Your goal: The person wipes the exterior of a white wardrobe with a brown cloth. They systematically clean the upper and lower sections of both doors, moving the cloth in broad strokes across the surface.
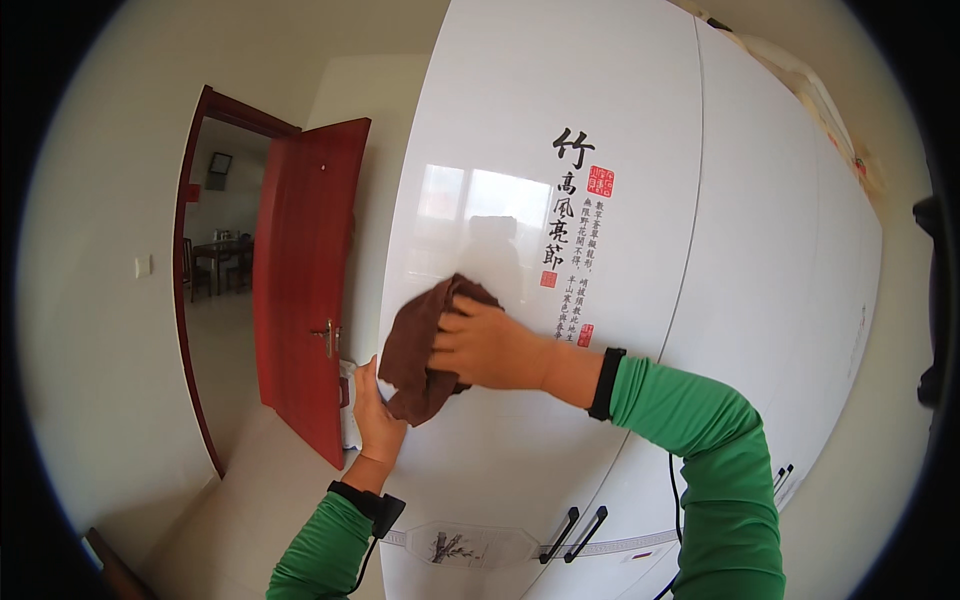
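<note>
My right hand [487, 345] is closed on a crumpled brown cloth [418, 340], which lies against the glossy white wardrobe door [480, 130]. The fingers are bent over the cloth's right side, near the door's left edge. Just below, my left hand [378, 425] grips that edge, its fingers partly hidden by the door and the cloth's lower corner. Black lettering [563, 200] with small red seal marks runs down the door above my right hand. Window light reflects on the shiny surface.
A red wooden door [305, 280] stands open at left, beyond it a dining table [222, 252]. Black handles [572, 535] stick out low on the wardrobe. Dark cables [674, 500] hang from my wristbands. Pale bundles [800, 75] lie on top of the wardrobe.
</note>
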The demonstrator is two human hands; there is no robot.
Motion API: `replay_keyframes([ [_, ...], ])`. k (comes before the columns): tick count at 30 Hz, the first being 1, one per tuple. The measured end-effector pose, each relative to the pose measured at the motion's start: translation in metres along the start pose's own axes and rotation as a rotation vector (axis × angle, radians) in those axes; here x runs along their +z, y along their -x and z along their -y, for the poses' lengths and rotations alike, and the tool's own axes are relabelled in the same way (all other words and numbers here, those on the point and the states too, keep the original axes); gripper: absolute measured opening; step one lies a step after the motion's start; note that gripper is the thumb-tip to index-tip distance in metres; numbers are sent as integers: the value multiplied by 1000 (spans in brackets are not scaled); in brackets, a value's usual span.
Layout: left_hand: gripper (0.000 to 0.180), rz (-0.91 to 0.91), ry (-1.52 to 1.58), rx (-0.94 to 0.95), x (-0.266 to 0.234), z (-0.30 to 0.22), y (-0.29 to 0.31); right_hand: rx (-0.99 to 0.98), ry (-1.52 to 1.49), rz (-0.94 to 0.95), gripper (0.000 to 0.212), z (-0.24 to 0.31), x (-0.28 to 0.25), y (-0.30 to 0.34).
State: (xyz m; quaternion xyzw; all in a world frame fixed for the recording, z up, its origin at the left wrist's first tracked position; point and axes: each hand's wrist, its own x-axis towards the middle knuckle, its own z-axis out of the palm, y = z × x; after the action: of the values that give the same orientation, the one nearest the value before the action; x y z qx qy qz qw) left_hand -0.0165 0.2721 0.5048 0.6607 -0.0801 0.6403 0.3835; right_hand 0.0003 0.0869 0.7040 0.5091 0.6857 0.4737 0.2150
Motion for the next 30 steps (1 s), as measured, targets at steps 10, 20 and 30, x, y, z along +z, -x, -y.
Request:
replay_keyframes([
  [10,63,31,40,-129,-2,-8,-2,1394,814,-170,52,-269,-168,103],
  [20,46,-11,233,-155,0,11,-3,80,-74,432,61,128,14,63],
  [30,39,29,74,-138,1,4,-2,861,382,-141,72,-108,-114,149],
])
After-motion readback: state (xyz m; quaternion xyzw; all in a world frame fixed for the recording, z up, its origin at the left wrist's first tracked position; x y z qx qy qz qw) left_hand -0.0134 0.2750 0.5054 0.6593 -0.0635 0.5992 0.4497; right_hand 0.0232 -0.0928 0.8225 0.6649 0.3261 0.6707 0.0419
